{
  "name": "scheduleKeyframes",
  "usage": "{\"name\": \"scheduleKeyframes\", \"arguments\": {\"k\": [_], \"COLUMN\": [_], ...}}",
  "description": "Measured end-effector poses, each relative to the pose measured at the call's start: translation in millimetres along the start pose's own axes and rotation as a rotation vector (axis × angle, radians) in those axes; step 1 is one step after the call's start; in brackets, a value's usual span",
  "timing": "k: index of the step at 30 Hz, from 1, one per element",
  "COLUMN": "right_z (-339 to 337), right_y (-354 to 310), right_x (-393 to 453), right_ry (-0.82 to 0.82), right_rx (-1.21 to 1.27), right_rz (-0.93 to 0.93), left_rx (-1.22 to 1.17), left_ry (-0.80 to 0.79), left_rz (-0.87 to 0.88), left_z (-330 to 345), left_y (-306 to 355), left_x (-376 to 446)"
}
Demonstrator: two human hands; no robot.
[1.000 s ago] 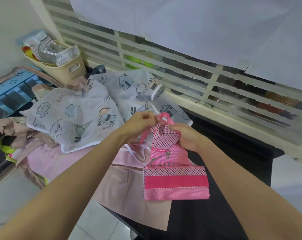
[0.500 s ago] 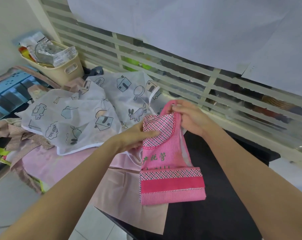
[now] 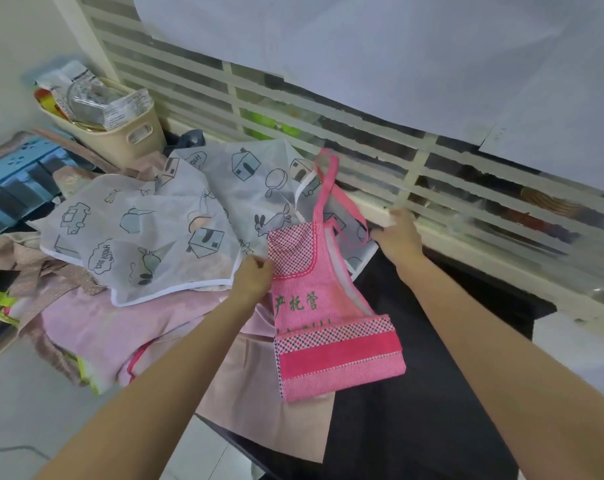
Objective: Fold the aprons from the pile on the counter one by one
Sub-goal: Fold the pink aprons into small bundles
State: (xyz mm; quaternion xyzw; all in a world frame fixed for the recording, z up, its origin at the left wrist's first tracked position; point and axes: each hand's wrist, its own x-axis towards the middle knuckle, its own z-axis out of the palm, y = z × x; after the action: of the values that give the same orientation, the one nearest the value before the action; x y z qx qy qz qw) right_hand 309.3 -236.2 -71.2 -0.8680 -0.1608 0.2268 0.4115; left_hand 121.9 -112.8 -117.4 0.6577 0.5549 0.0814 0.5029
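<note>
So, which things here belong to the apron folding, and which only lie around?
Belong to the job:
- pink apron, left hand pinching its checked bib
- right hand at its strap
- pile of aprons, printed white one on top
- black counter

Just lying about:
- beige basket with packets
- blue crate
- white sheets over the slatted window

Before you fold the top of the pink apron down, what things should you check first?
1. Left hand holds the pink apron at its checked bib edge: ok.
2. Right hand pinches a strap: cannot tell.
3. Neck loop tucked in: not ok, it lies out over the white printed apron.
4. Bottom already folded up: ok.
5. Apron lying flat on the dark counter: ok.
</note>
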Motion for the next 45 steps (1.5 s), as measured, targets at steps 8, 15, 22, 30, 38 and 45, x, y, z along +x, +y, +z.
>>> {"name": "scheduleKeyframes", "arguments": {"k": [8,15,22,30,38,45], "right_z": [23,33,32,24,13,28], "right_y": [63,84,92,92,99,100], "right_x": [-42,-40,-48,-45,-37,-48], "right_ry": [-0.508,-0.493,-0.37,-0.425,-0.495,-0.457], "right_rx": [-0.454,-0.473,-0.394,-0.318,-0.336,-0.372], "right_rz": [-0.075,-0.034,-0.047,-0.044,0.035,-0.128], "left_rx": [-0.119,-0.292,-0.29,-0.127,-0.216,0.098], "left_ry": [-0.42,-0.589,-0.525,-0.3,-0.227,-0.308], "left_rz": [-0.215,-0.205,-0.236,-0.121,-0.116,0.011], "left_z": [0,-7,14,32,20,17], "left_y": [-20,-33,-37,-44,-41,-46], "left_x": [-19,-26,-30,-37,-34,-34]}}
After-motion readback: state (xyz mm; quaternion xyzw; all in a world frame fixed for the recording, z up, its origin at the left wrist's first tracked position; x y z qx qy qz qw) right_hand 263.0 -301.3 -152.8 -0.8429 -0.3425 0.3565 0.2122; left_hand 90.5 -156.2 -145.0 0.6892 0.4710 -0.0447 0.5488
